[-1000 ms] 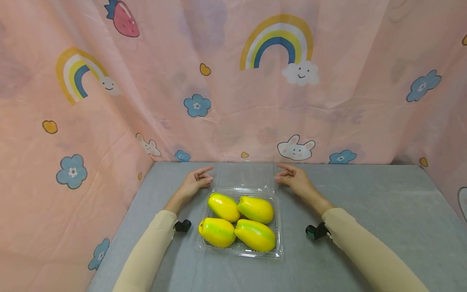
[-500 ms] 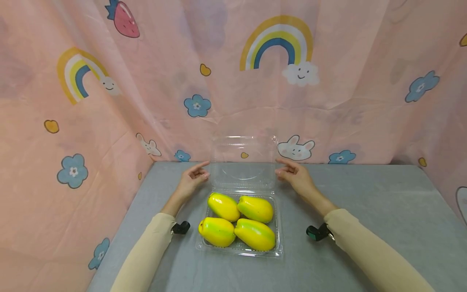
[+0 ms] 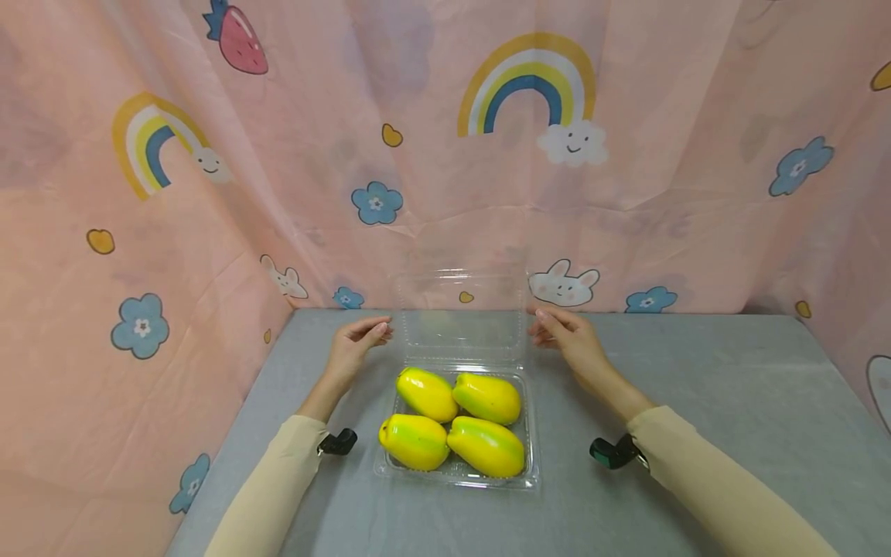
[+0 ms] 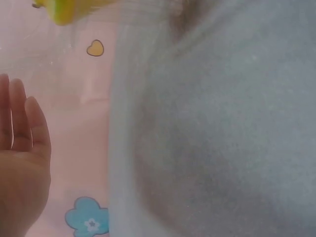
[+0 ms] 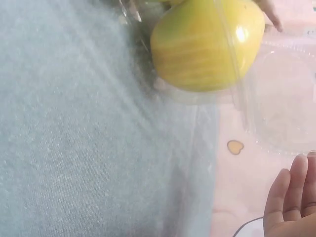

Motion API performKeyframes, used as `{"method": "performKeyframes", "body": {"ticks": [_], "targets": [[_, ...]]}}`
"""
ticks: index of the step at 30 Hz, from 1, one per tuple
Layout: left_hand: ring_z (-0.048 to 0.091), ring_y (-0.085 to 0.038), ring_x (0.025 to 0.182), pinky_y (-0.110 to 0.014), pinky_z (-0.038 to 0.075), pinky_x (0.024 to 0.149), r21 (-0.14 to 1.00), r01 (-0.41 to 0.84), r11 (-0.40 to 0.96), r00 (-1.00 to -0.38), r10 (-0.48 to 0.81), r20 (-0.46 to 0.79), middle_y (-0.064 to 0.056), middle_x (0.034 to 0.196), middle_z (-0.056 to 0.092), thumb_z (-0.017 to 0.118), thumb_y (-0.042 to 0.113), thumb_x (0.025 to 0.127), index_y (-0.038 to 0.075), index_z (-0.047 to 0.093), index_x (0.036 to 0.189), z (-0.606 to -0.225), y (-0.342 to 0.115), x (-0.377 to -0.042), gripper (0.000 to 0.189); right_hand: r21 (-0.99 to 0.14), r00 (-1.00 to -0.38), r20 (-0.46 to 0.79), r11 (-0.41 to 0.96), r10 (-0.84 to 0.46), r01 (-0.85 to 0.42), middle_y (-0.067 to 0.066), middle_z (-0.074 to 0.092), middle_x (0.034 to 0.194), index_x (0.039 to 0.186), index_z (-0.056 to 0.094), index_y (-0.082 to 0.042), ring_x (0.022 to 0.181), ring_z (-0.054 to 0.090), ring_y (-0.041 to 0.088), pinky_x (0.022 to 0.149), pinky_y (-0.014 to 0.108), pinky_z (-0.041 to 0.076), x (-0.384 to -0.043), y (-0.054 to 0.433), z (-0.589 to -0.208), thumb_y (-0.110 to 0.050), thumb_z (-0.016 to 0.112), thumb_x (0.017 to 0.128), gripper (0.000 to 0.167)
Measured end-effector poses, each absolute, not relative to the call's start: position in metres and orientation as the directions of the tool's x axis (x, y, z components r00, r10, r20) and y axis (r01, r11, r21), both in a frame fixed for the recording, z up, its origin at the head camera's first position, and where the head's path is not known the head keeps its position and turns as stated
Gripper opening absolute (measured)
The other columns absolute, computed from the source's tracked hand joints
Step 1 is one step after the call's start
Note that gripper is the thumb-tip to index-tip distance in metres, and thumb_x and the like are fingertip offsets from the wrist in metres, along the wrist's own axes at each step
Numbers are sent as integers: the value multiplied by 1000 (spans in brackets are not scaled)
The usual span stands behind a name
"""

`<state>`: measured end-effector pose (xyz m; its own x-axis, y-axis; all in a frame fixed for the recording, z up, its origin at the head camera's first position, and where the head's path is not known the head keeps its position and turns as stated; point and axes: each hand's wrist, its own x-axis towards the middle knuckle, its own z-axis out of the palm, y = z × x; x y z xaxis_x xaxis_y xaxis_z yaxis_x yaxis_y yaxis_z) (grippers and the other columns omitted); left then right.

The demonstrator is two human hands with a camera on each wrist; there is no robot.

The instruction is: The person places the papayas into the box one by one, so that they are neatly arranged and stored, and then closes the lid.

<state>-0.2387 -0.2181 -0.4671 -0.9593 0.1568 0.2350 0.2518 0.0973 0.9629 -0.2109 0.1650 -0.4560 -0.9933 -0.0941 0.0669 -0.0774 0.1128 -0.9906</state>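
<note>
A clear plastic clamshell box lies on the table, its lid tilted up on the far side. Several glossy yellow-green fruits, papaya-like in shape, fill the base. My left hand is beside the lid's left edge, fingertips close to it. On the opposite side my right hand has its fingertips right at the lid's right edge. Fairly straight fingers show in the left wrist view. The right wrist view also shows extended fingers near the lid's rim, with one fruit behind clear plastic.
The grey tabletop stretches around the box. A pink patterned curtain hangs along the table's back edge and the left side. Black wrist cameras sit at both cuffs.
The lid rose from lying back to standing tilted, then its top edge sank slightly. Both hands shifted a little outward from its sides. The fruits and base stayed put.
</note>
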Motion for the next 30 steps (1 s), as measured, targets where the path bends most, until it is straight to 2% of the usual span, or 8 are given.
{"method": "performKeyframes", "body": {"ticks": [6, 13, 17, 19, 22, 25, 28, 30], "targets": [[71, -4, 84, -21, 59, 81, 973, 224, 56, -968, 126, 216, 12, 87, 75, 58, 12, 100, -12, 69, 105, -460, -218, -230, 27, -989, -993, 57, 128, -102, -70, -12, 68, 83, 131, 60, 1, 82, 66, 7, 80, 20, 57, -202, 165, -451, -42, 50, 102, 52], [70, -4, 83, -21, 58, 82, 975, 218, 40, -968, 139, 211, 11, 85, 73, 58, 15, 100, 4, 74, 92, -456, -219, -220, 20, -987, -990, 26, 154, -135, -47, -8, 70, 87, 133, 59, 0, 89, 69, 16, 81, 22, 57, -191, 164, -449, -40, 53, 102, 51], [69, -5, 83, -21, 58, 82, 976, 212, 59, -964, 175, 199, 11, 86, 72, 58, 16, 100, 9, 72, 89, -457, -220, -213, 20, -983, -989, 13, 178, -147, -40, 0, 72, 94, 133, 58, 3, 88, 69, 12, 81, 21, 57, -183, 164, -449, -35, 54, 102, 49], [69, -4, 85, -21, 58, 81, 977, 199, 76, -964, 194, 181, 13, 89, 72, 57, 16, 101, 6, 71, 92, -458, -221, -210, 19, -979, -988, 9, 198, -152, -39, 12, 72, 104, 135, 57, 3, 90, 68, 10, 81, 20, 56, -179, 165, -450, -33, 54, 102, 49], [69, -2, 89, -21, 58, 83, 978, 168, 122, -965, 224, 138, 12, 95, 72, 57, 16, 101, -4, 68, 106, -462, -225, -204, 24, -971, -985, 10, 236, -172, -51, 24, 64, 128, 138, 54, 1, 96, 67, 5, 84, 20, 56, -171, 167, -453, -31, 53, 103, 48], [67, -3, 97, -21, 57, 86, 976, 131, 173, -963, 258, 83, 3, 109, 71, 56, 17, 101, -13, 58, 124, -466, -229, -199, 38, -959, -978, 14, 273, -206, -71, 20, 56, 143, 141, 53, -4, 105, 61, -4, 87, 17, 54, -165, 170, -458, -33, 53, 103, 48], [62, -2, 108, -20, 53, 92, 969, 109, 220, -953, 299, 40, -11, 127, 66, 56, 21, 102, -6, 57, 132, -471, -234, -194, 41, -945, -972, 23, 312, -234, -97, 14, 56, 145, 140, 55, -9, 113, 58, 1, 88, 18, 53, -160, 171, -463, -34, 55, 101, 46], [59, -2, 114, -20, 51, 94, 958, 116, 262, -943, 331, 24, -19, 136, 60, 56, 27, 102, -1, 57, 135, -475, -238, -190, 43, -931, -968, 37, 343, -249, -124, 12, 58, 142, 139, 57, -13, 117, 57, 11, 91, 25, 53, -156, 171, -465, -33, 57, 101, 44]]}}
